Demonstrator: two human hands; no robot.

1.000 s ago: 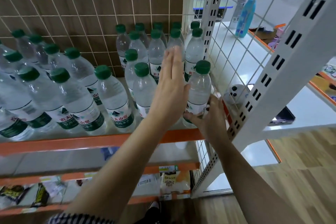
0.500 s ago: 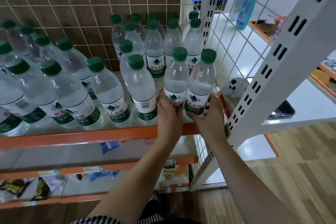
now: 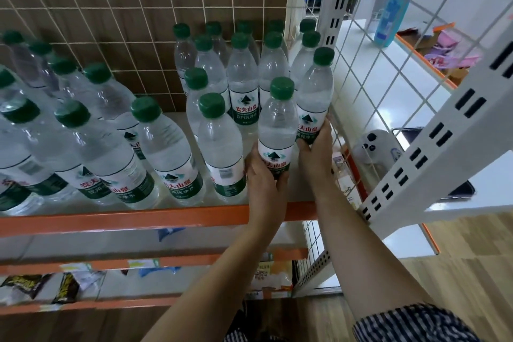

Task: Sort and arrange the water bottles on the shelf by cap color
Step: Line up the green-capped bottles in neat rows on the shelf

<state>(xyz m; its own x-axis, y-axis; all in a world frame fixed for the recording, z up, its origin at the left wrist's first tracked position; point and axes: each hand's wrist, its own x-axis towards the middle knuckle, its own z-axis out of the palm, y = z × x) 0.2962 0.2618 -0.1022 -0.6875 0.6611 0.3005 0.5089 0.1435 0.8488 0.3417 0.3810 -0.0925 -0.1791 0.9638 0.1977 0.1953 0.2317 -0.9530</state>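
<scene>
Both hands reaching forward, left hand (image 3: 265, 175) gripping front bottle (image 3: 274, 130), right hand (image 3: 315, 153) gripping neighbouring bottle (image 3: 315, 103)

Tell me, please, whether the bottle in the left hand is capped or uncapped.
Capped: a green cap sits on the neck of the bottle that the left hand grips near its base.
</scene>
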